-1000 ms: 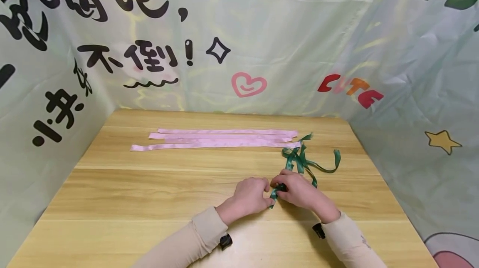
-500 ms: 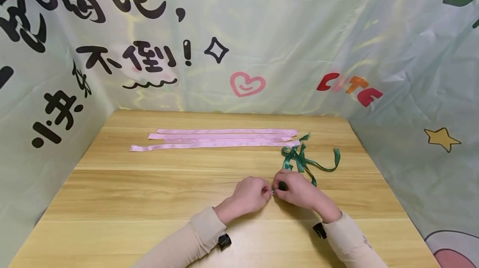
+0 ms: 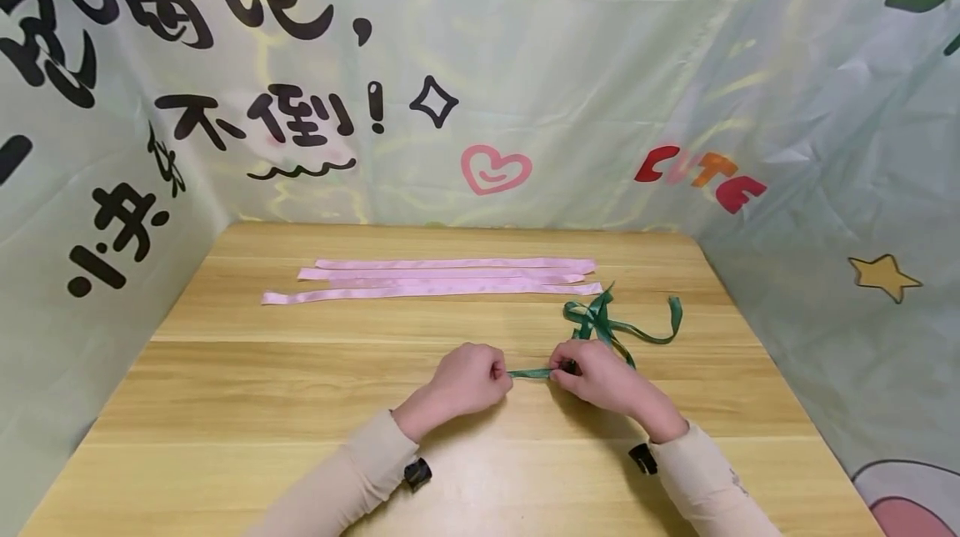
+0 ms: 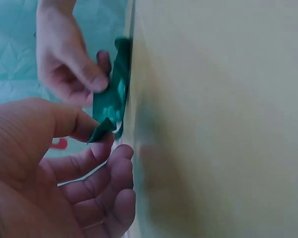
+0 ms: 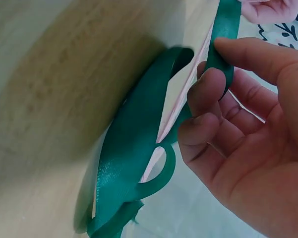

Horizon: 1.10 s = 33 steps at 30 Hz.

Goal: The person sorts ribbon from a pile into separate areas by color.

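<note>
A length of green satin ribbon (image 3: 531,373) runs between my two hands, low over the wooden table. My left hand (image 3: 467,378) pinches its end between thumb and forefinger; in the left wrist view the cut tip (image 4: 102,130) pokes out past the thumb. My right hand (image 3: 597,374) pinches the same ribbon farther along, thumb against forefinger, as the right wrist view shows the green band (image 5: 225,29) passing through. Beyond the right hand, the rest of the green ribbon lies in loops and a crossed tangle (image 3: 596,316), with one tail (image 3: 660,340) curling right.
Several pink ribbon strips (image 3: 435,290) lie side by side across the back of the wooden table (image 3: 300,404); their right ends meet the green tangle. A printed cloth backdrop (image 3: 585,87) stands along the table's back and sides.
My left hand has moved left, drawing the ribbon end out from the right hand into a straight stretch. The green tangle's upper end has shifted. The right hand stays nearly in place.
</note>
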Motion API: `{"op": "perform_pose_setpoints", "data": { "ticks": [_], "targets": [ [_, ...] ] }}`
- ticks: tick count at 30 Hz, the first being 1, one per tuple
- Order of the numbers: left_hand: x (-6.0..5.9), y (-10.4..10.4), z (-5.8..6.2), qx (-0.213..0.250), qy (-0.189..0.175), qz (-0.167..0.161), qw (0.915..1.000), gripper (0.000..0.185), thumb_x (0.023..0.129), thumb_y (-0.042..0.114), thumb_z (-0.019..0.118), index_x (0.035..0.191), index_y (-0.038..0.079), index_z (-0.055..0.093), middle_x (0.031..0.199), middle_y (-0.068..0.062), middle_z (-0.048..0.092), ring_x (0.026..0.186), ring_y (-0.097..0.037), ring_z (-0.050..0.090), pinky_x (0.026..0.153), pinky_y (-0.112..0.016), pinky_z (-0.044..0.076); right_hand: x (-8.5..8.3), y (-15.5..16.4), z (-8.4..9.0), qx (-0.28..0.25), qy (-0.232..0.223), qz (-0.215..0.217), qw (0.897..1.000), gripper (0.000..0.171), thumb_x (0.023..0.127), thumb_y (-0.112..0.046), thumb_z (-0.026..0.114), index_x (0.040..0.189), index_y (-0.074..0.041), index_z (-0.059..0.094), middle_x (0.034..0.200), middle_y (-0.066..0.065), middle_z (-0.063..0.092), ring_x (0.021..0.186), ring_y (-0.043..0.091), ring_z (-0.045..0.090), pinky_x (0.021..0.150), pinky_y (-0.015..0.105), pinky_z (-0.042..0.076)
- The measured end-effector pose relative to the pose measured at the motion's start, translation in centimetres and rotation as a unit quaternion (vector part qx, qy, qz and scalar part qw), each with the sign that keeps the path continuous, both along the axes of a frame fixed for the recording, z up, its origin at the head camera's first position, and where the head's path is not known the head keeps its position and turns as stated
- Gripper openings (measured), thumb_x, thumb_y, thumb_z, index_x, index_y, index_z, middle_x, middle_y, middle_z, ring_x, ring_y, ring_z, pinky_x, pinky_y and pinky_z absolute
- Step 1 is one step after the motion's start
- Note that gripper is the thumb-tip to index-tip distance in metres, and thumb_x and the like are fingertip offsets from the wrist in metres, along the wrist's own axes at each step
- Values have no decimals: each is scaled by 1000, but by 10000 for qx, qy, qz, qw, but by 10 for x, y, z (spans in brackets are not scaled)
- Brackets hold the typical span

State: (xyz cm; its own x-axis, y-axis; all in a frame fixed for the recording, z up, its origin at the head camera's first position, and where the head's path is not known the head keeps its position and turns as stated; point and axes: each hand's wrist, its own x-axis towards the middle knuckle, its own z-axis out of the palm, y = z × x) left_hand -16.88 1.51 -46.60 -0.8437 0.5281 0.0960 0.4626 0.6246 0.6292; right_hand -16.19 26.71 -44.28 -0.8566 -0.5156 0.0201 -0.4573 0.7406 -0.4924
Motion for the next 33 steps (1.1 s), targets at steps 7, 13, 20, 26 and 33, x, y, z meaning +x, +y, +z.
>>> {"op": "perform_pose_setpoints", "data": {
  "ticks": [7,13,20,26,33],
  "targets": [
    [-8,-35,4,-84,-27,206,9997,33,90,13,66,63,21,49,57,12,41,52,-6,37,53,-22,31,-2,0,-3,366,-29,91,9993,5,99,-13,72,97,-10,75,83,-9,66,72,1,51,67,23,45],
    [-13,-65,11,-151,-41,516,9985,30,89,12,64,63,20,49,58,10,42,53,-7,36,54,-23,30,-3,1,-6,627,108,101,9979,8,97,-14,73,101,-9,77,96,-2,74,87,13,68,78,34,56],
    [-20,-100,14,-228,-239,853,9958,30,91,13,64,65,18,52,59,8,44,54,-8,40,55,-25,32,-7,10,-8,665,71,-85,9977,7,97,-13,73,101,-8,76,96,0,73,90,17,67,79,37,57],
    [-24,-129,14,-309,-381,1184,9918,30,94,16,66,67,16,55,59,6,49,53,-10,45,56,-27,36,-13,20,-7,541,-116,-213,9982,6,99,-13,71,100,-9,76,93,-1,74,84,12,65,75,34,54],
    [-26,-157,13,-371,-387,1447,9880,26,93,16,66,68,15,58,61,4,49,56,-13,45,56,-29,36,-18,29,-4,256,-208,-327,9989,9,101,-12,68,95,-9,73,76,-6,61,67,4,47,63,25,41]
  ]
}}
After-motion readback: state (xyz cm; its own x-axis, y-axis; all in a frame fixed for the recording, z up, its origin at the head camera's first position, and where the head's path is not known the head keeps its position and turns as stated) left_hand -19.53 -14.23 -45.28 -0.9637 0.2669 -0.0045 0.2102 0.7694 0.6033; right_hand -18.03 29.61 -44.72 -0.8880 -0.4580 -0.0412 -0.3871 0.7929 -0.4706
